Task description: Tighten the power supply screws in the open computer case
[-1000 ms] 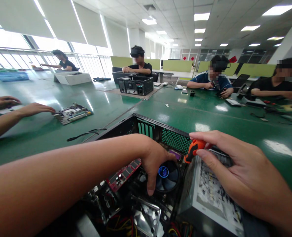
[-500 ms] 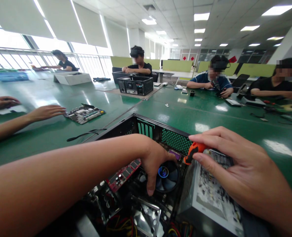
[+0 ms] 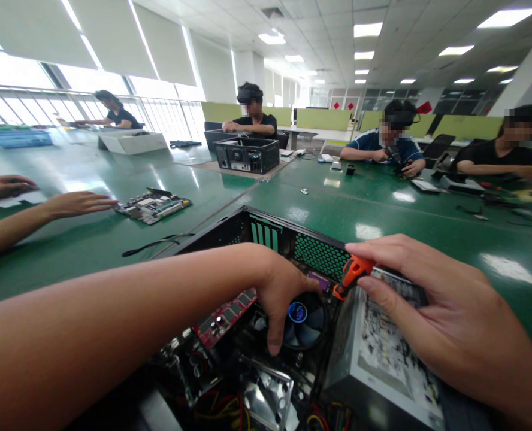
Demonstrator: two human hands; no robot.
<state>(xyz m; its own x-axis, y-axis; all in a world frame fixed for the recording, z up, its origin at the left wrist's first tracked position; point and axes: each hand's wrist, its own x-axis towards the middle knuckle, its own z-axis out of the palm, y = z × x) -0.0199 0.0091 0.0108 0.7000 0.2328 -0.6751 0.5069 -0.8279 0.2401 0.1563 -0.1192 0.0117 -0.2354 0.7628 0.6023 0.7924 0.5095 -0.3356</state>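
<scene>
An opened black computer case (image 3: 288, 226) lies before me with its inside showing. My left hand (image 3: 280, 293) reaches into it and grips the round black cooling fan (image 3: 310, 334) by its edge, thumb at the near side. The far fingers are partly hidden. Between thumb and fingers, my right hand (image 3: 446, 305) holds an orange and black screwdriver (image 3: 354, 274); it points down into the case beside the fan, and its tip is out of sight. Below that hand sits the grey power supply (image 3: 383, 371) with a worn label. A red circuit card (image 3: 225, 320) stands left of the fan.
Bright metal brackets (image 3: 268, 398) and coloured cables (image 3: 221, 413) fill the near part of the case. On the green table (image 3: 158, 173) lies a motherboard (image 3: 154, 206), with a co-worker's hand (image 3: 79, 203) at its left. Other people work across the table, one behind another computer case (image 3: 248, 157).
The screwdriver has turned slightly in my right hand, and the thumb has shifted a little right on its handle. My left hand stays on the fan.
</scene>
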